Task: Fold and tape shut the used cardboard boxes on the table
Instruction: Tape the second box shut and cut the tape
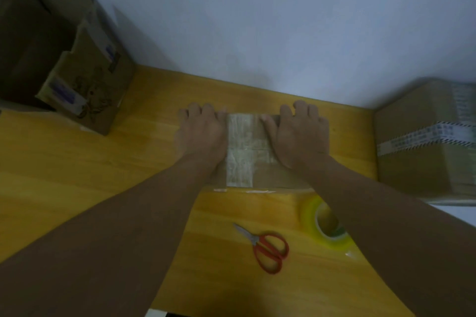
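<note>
A person's left hand (202, 134) and right hand (300, 136) press palms down on a small cardboard box (260, 175) on a yellow wooden table (77, 175), either side of a clear tape strip (239, 157) across its top. Red-handled scissors (268, 249) and a yellowish tape roll (324, 224) lie nearer the camera. An open box (85, 80) stands at left, 1 taped box (422, 141) at right.

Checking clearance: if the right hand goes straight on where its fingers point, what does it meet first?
Probably the wall; beyond the right hand and the box only a bare strip of table shows, though depth is unclear.
</note>
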